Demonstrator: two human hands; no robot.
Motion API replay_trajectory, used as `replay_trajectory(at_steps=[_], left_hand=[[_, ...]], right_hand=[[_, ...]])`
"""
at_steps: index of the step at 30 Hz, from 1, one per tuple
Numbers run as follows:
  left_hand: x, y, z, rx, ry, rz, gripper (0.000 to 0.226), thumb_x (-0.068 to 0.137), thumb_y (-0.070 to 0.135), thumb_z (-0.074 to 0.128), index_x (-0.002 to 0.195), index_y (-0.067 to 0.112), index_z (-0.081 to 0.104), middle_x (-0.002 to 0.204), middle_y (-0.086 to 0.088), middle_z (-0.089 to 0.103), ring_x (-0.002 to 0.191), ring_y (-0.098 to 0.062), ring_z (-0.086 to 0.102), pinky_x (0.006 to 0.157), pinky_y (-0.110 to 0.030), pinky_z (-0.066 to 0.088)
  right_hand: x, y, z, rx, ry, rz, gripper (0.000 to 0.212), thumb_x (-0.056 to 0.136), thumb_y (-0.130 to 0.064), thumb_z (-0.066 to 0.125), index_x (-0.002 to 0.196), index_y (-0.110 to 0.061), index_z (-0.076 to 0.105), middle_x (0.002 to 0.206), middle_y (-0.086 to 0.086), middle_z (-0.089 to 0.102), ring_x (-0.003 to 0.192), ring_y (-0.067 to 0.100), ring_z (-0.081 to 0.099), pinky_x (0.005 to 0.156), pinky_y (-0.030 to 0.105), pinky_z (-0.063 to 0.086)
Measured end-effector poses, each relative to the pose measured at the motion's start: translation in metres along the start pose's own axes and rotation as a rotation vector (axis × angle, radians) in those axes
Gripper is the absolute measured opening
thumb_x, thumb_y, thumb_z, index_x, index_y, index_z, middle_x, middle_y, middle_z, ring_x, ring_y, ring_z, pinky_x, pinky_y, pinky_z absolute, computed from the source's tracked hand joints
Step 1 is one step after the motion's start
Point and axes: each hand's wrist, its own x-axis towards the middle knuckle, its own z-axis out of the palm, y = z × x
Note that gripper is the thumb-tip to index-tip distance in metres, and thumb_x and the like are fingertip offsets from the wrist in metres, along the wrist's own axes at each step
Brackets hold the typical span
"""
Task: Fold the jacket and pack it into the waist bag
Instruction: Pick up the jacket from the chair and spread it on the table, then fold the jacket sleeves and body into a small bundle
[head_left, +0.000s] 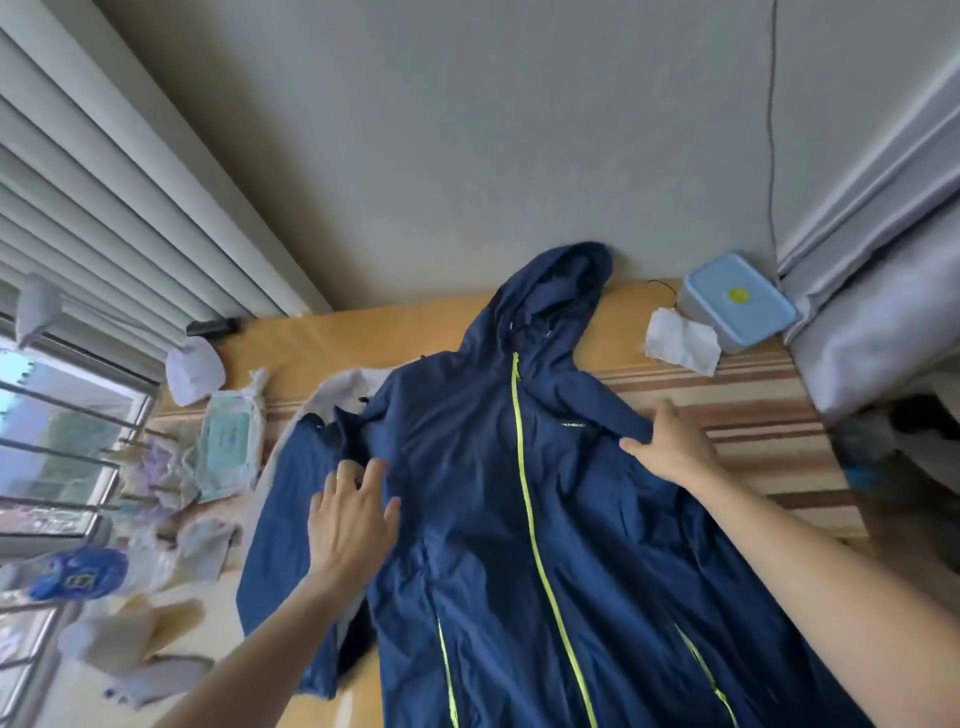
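A navy hooded jacket (467, 493) with lime-green zippers lies spread front-up on the bed, its hood against the far wall. My left hand (350, 514) rests flat on the left chest, near where the left sleeve lies alongside the body, fingers apart. My right hand (670, 447) presses on the jacket's right shoulder edge, fingers spread, holding nothing that I can see. A grey fabric item (337, 389) peeks out from under the left shoulder; whether it is the waist bag I cannot tell.
The bed (753, 415) has an orange and striped cover. A light blue box (737, 299) and crumpled white cloth (680, 340) sit at the far right by a pillow (878, 322). Packets, bags and a blue cap (78, 574) crowd the left side by the window.
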Motion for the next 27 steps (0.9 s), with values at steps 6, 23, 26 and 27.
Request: replay_trajectory(at_steps=[6, 23, 26, 27], left_hand=[[-0.021, -0.003, 0.044, -0.047, -0.167, -0.129, 0.048, 0.095, 0.043, 0.055, 0.139, 0.033, 0.039, 0.113, -0.007, 0.051, 0.102, -0.027, 0.056, 0.07, -0.034, 0.044], [0.078, 0.03, 0.021, -0.122, 0.183, -0.023, 0.03, 0.091, 0.027, 0.06, 0.12, 0.018, 0.061, 0.119, -0.01, 0.059, 0.102, -0.032, 0.057, 0.078, -0.046, 0.048], [0.137, 0.049, 0.01, -0.186, 0.21, 0.033, 0.038, 0.093, 0.035, 0.061, 0.128, 0.021, 0.056, 0.127, -0.009, 0.055, 0.105, -0.034, 0.058, 0.076, -0.046, 0.052], [0.155, 0.054, 0.009, -0.185, 0.176, 0.023, 0.043, 0.093, 0.04, 0.061, 0.132, 0.024, 0.054, 0.13, -0.008, 0.054, 0.107, -0.033, 0.059, 0.077, -0.046, 0.053]], right_hand=[[0.009, 0.054, 0.028, -0.082, 0.034, 0.036, 0.03, 0.094, -0.035, 0.06, 0.114, -0.013, 0.06, 0.102, 0.011, 0.069, 0.092, 0.036, 0.065, 0.074, 0.041, 0.055], [0.085, 0.017, -0.04, 0.214, 0.13, 0.108, 0.041, 0.091, -0.035, 0.061, 0.126, -0.013, 0.059, 0.123, 0.011, 0.064, 0.117, 0.037, 0.058, 0.089, 0.04, 0.048], [0.114, -0.041, -0.036, 0.658, 0.039, 0.116, 0.051, 0.09, -0.04, 0.066, 0.133, -0.014, 0.056, 0.126, 0.003, 0.06, 0.118, 0.027, 0.058, 0.096, 0.039, 0.048], [0.127, -0.056, -0.034, 0.769, 0.016, 0.109, 0.05, 0.091, -0.039, 0.067, 0.133, -0.014, 0.057, 0.126, 0.002, 0.061, 0.113, 0.026, 0.061, 0.092, 0.039, 0.052]])
